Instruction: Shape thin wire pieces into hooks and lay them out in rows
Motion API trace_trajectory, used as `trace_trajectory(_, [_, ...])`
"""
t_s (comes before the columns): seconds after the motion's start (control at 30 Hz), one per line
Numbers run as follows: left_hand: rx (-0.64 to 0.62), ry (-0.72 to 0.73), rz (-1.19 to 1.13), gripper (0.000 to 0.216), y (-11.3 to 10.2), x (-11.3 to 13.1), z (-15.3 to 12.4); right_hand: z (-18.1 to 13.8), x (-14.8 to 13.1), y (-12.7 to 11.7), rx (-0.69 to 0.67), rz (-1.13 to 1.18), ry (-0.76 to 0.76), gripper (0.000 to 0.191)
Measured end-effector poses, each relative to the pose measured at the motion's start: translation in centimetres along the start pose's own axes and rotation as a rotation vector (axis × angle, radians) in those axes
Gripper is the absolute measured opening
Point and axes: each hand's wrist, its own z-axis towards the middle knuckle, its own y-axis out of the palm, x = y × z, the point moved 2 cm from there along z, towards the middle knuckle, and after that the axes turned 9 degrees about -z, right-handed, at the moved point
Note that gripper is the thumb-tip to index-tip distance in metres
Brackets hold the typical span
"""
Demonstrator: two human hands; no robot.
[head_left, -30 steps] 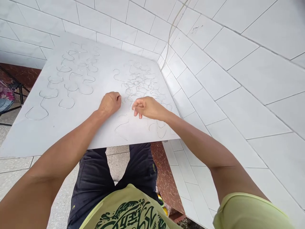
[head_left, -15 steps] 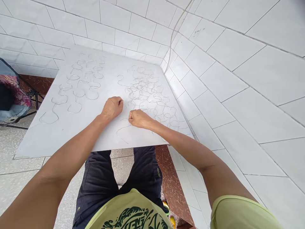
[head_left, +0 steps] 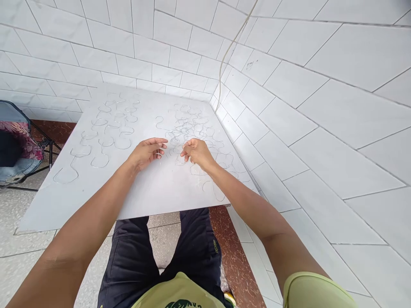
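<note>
My left hand (head_left: 148,153) is over the middle of the white board, thumb and fingers closed on a thin bent wire (head_left: 159,155). Part of that wire shows between the fingertips and hangs just below them. A short gap to the right, my right hand (head_left: 197,152) is pinched, thumb against forefinger. Whatever its fingertips hold is too fine to make out. Beneath and beyond the right hand lies a tangle of curved wires (head_left: 186,127). Bent wire pieces (head_left: 99,160) with rounded hooks are spread out on the board's left side.
The white board (head_left: 96,201) reaches to a tiled wall (head_left: 180,55) behind and another on the right. A cable (head_left: 221,70) runs down the corner. At the left stands a folding chair (head_left: 19,167) with floral cloth. My legs are under the near edge.
Both hands were tight fists nearer the front edge. They have moved farther over the board and the fingers have loosened. The wire seen below the right fist no longer lies there.
</note>
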Motion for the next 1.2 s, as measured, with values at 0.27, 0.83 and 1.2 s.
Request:
trace_trajectory(0.27, [-0.103, 0.071, -0.008, 0.03, 1.7, 0.6, -0.8, 0.7, 0.1, 2.1, -0.04, 0.246, 0.092, 0.009])
trace_trajectory(0.83, [-0.167, 0.088, -0.002, 0.024, 1.5, 1.2, -0.9, 0.9, -1.3, 2.4, -0.055, 0.306, -0.033, 0.01])
trace_trajectory(1.2, [0.026, 0.067, 0.218, 0.026, 2.0, 0.2, -0.8, 1.0, -0.2, 2.9, -0.022, 0.235, -0.043, 0.015])
